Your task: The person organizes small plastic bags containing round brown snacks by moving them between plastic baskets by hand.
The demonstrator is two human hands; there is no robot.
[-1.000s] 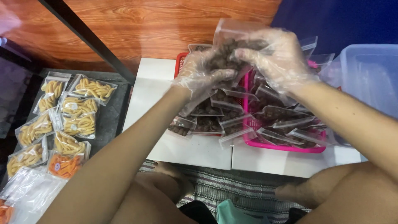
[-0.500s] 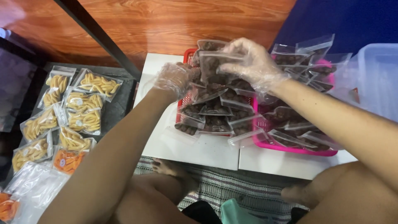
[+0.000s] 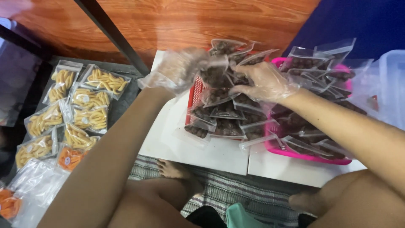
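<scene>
The clear zip bag of brown snack pieces (image 3: 212, 75) sat at the top of the pile in the red basket (image 3: 195, 93), pinched at its upper edge by the left hand (image 3: 182, 67). That hand wore a thin clear plastic glove, its fingers curled closed around the bag's rim; the motion blur made the exact grip hard to read. The right hand (image 3: 260, 82), gloved the same way, lay just to the right of the held bag, its fingers half bent and pressing down on the neighbouring bags of brown snacks (image 3: 223, 114) stacked in overlapping rows in the red basket; whether it gripped one of them could not be told.

Just right of the red basket stood a pink basket (image 3: 310, 157), also crowded with the same brown-filled bags, several standing on edge at its far side. Both baskets rested on a low white counter (image 3: 177, 143). Right of the pink basket was a translucent plastic tub (image 3: 386, 88). Well to the left of the red basket, on a dark surface, lay bags of yellow stick snacks (image 3: 86, 101) in loose rows, with a bag of orange snacks (image 3: 69, 158) at the near end of them and empty clear bags (image 3: 36, 185) nearer still.
</scene>
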